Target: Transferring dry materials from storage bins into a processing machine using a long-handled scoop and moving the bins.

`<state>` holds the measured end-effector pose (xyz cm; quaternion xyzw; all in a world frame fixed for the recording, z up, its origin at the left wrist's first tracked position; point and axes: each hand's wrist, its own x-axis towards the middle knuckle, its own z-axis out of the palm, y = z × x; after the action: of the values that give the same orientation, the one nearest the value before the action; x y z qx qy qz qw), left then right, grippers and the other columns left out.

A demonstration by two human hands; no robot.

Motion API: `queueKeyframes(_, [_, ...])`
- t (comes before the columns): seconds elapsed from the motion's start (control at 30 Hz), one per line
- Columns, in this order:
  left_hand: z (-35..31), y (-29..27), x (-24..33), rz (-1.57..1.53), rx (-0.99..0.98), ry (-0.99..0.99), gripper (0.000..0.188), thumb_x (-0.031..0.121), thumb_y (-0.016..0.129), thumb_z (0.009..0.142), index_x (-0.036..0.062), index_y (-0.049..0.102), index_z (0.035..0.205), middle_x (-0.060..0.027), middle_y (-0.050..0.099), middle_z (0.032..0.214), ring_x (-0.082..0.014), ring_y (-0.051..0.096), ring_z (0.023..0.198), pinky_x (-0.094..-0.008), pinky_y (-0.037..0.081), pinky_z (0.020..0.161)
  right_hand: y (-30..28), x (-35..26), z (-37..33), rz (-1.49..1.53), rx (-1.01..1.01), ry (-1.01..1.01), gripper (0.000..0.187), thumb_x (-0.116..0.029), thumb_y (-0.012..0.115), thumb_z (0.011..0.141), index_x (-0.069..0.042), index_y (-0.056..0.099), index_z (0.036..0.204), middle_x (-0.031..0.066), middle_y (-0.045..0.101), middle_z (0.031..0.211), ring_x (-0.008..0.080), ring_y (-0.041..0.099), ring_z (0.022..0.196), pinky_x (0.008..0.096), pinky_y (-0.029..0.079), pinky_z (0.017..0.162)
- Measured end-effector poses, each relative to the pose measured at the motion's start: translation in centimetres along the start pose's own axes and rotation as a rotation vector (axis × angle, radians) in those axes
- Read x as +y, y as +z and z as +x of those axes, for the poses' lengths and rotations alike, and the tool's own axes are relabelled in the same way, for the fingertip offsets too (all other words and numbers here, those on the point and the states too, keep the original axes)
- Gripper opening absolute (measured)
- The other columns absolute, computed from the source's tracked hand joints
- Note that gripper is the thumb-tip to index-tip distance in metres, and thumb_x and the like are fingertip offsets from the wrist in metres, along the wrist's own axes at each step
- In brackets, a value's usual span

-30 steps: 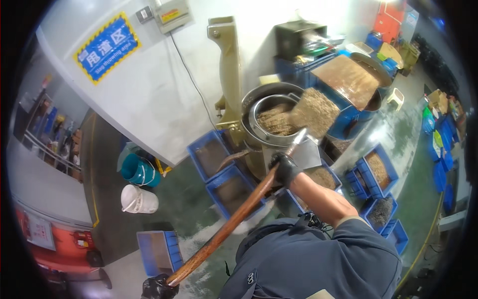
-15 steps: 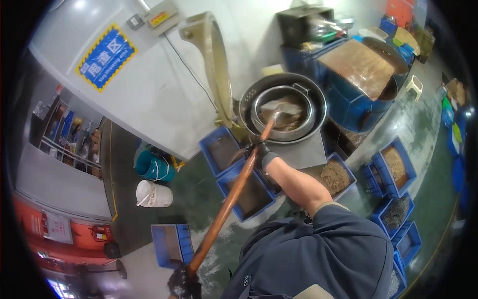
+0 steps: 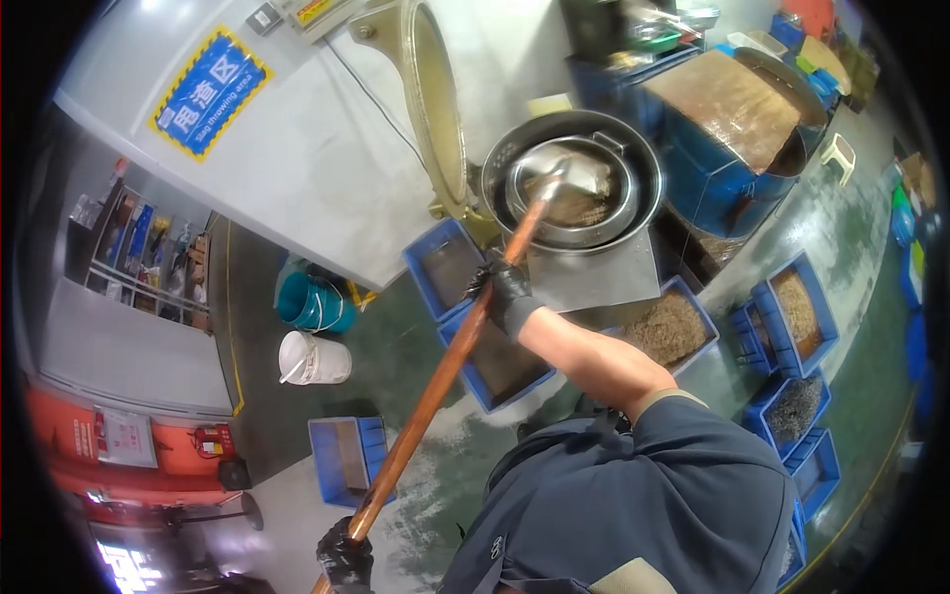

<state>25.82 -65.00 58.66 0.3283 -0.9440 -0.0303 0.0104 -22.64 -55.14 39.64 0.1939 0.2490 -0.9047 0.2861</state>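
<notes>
A: ok so how's this person holding the shovel (image 3: 430, 396)?

B: Two-handed. The right hand (image 3: 507, 294) is wrapping its fingers snugly round the upper shaft, the left hand (image 3: 346, 556) is curling tight near the lower end. No slack I'm noticing in either.

A: why so far apart tho?

B: Leverage, I reckon: the right's probably acting as pivot, the left's steering. The blade (image 3: 586, 170) is sitting inside the metal basket (image 3: 584, 236), which is nesting in a wider tub (image 3: 495, 168). Can't tell if it's touching the brown stuff (image 3: 582, 210).

A: and that blue bin (image 3: 699, 307)?

B: It's sitting near the tub, likely for easy reach.
</notes>
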Motion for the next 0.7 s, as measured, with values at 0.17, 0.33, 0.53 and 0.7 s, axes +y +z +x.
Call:
queueKeyframes(0.17, [0.0,-2.0,-0.4,-0.935,-0.152,-0.486,0.022,0.008,0.052,0.089,0.0043,0.068,0.102,-0.0080,0.068,0.075,-0.0159,0.056,0.058,-0.0315,0.049,0.061,-3.0,0.1,3.4,-0.128,-0.013,-0.084,0.029,-0.036,0.051,0.096,-0.008,0.057,0.089,0.0089,0.057,0.065,0.0215,0.055,0.057,0.0363,0.048,0.054])
queueKeyframes(0.33, [5.9,-0.1,9.1,0.134,0.004,0.090,0.028,0.016,0.069,0.072,0.0108,0.070,0.099,-0.0134,0.068,0.077,-0.0344,0.065,0.073,-0.0424,0.053,0.069,-3.8,-3.1,9.0,-0.318,0.272,0.243,0.043,-0.044,0.053,0.091,-0.004,0.063,0.080,0.0126,0.059,0.067,0.0238,0.057,0.061,0.0381,0.049,0.059])
queueKeyframes(0.53, [4.9,-5.4,-0.7,-0.222,-0.120,-0.180,0.030,0.019,0.070,0.069,0.0132,0.070,0.098,-0.0112,0.066,0.070,-0.0296,0.063,0.060,-0.0412,0.050,0.055,0.2,-3.2,2.0,-0.142,-0.742,0.094,0.028,-0.032,0.057,0.086,-0.008,0.056,0.073,0.0111,0.057,0.065,0.0298,0.053,0.054,0.0447,0.046,0.053])
queueKeyframes(0.7, [3.2,-10.2,-0.6,-0.108,-0.178,0.138,0.030,0.029,0.051,0.095,0.0085,0.063,0.113,-0.0021,0.064,0.082,-0.0148,0.058,0.071,-0.0343,0.050,0.081,0.3,0.2,0.8,-0.119,-0.021,-0.024,0.040,-0.042,0.044,0.096,-0.010,0.055,0.074,0.0108,0.056,0.062,0.0281,0.056,0.056,0.0467,0.048,0.056])
